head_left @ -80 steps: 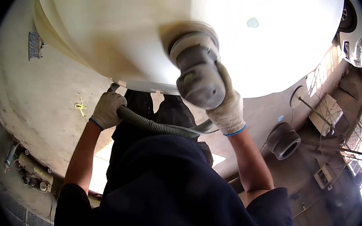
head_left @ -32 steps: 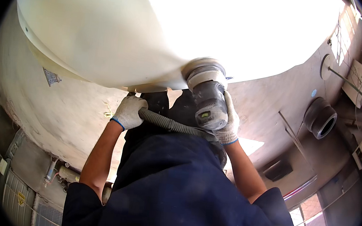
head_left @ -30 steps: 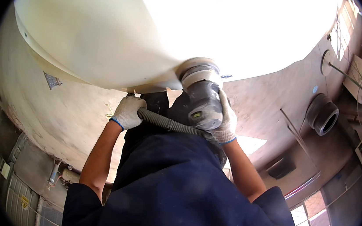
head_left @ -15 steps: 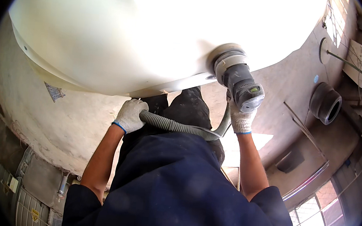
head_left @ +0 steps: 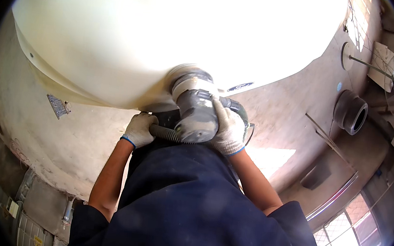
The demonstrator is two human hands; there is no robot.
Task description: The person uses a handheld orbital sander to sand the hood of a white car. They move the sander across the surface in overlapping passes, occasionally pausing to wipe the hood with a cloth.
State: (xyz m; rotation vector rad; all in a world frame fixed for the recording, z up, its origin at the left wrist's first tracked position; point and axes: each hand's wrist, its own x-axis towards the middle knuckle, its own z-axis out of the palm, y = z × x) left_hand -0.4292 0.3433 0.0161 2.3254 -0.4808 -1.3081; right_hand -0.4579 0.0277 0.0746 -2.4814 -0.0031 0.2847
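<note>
A grey orbital sander [head_left: 197,116] rests its round pad against the front edge of a large white curved car body panel [head_left: 89,49]. My right hand [head_left: 230,129], in a knitted white glove, is closed round the sander's body from its right side. A ribbed grey hose [head_left: 163,132] runs from the tool across my waist. Over to the left, my gloved left hand [head_left: 139,129] is closed on that hose, just below the panel's edge. The pad looks smeared by motion. An oval badge [head_left: 240,87] shows on the panel right of the sander.
Stacked tyres [head_left: 350,112] stand on the concrete floor at the right, with a round-based metal stand [head_left: 347,56] beyond them. Thin rods [head_left: 329,139] lie nearer. A ragged grey scrap [head_left: 58,106] is on the floor at the left.
My right hand has carried the sander leftward along the panel's edge, uncovering the oval badge. The left hand has stayed on the hose, nearly in place.
</note>
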